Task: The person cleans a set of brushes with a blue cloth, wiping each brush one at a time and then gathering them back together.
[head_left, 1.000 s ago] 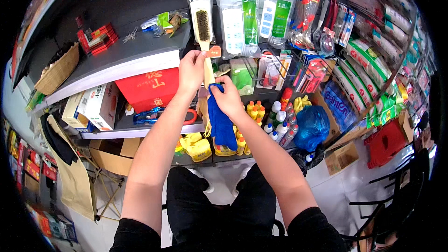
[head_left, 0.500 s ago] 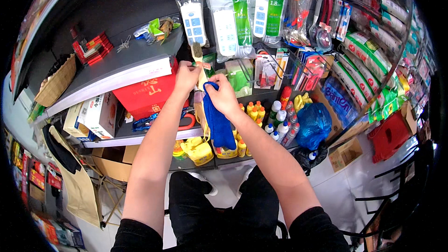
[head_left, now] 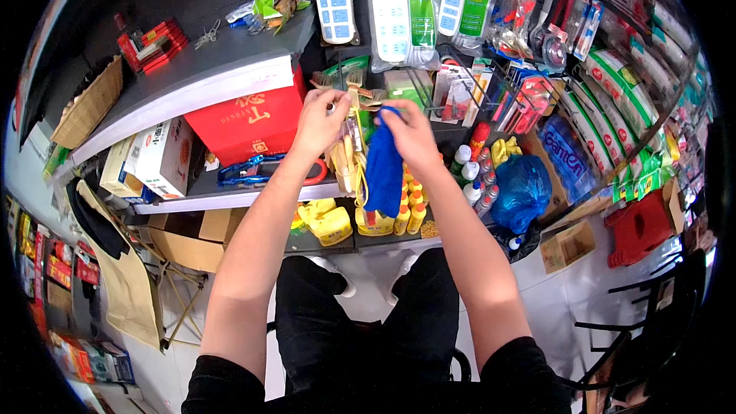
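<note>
A blue cloth (head_left: 386, 172) hangs from my right hand (head_left: 410, 134), whose fingers are closed on its upper end. My left hand (head_left: 322, 123) is at the left edge of a cluster of paintbrushes (head_left: 349, 165) with pale wooden handles and yellow cords, hanging in front of the shelf. The left fingers are curled in a pinch close to one brush's bristles (head_left: 353, 79); what lies between them is hidden. The cloth hangs just right of the brush handles.
Packaged power strips (head_left: 333, 4) hang above. A red box (head_left: 249, 119) stands on the left shelf, with a blue-and-red tool (head_left: 257, 171) before it. Yellow bottles (head_left: 410, 211) line the lower shelf, and a blue bag (head_left: 521, 192) sits to the right. Wire hooks (head_left: 460, 77) stick out near my right hand.
The brush held upright in my left hand, with the cloth against its handle, is now level with the hanging brushes. My right hand has moved right with the cloth, away from the handle.
</note>
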### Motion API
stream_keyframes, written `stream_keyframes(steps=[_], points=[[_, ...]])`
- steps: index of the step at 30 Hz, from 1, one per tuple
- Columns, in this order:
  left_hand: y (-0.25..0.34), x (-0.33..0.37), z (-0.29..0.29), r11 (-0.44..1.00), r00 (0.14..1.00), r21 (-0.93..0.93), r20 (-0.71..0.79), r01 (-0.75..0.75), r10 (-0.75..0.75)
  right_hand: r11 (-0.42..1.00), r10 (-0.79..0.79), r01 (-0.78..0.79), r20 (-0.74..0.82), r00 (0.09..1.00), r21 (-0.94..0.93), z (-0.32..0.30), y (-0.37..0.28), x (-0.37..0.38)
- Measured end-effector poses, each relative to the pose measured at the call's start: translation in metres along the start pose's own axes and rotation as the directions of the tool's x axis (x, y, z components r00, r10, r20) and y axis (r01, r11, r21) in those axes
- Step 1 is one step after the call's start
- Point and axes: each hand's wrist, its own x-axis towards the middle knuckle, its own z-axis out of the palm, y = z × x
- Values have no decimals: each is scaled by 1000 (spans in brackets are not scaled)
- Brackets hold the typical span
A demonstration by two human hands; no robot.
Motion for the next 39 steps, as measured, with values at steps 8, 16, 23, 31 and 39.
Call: stream_keyframes(steps=[8, 16, 23, 31, 39], points=[[16, 0, 6, 999, 999, -32, -31, 29, -30, 855, 255, -196, -59, 965, 481, -71, 88, -92], [31, -6, 1, 999, 999, 43, 45, 23, -25, 596, 695, -505, -87, 714, 624, -86, 232, -203], [36, -4, 1, 996, 997, 91, 75, -17, 10, 712, 632, -532, -89, 770, 459, -90, 230, -192], [36, -1, 6, 982, 996, 183, 79, -53, 39, 864, 430, -399, -38, 902, 308, -80, 214, -177], [38, -1, 10, 983, 997, 176, 65, -57, 46, 958, 62, -98, -140, 988, -268, -79, 188, -87]])
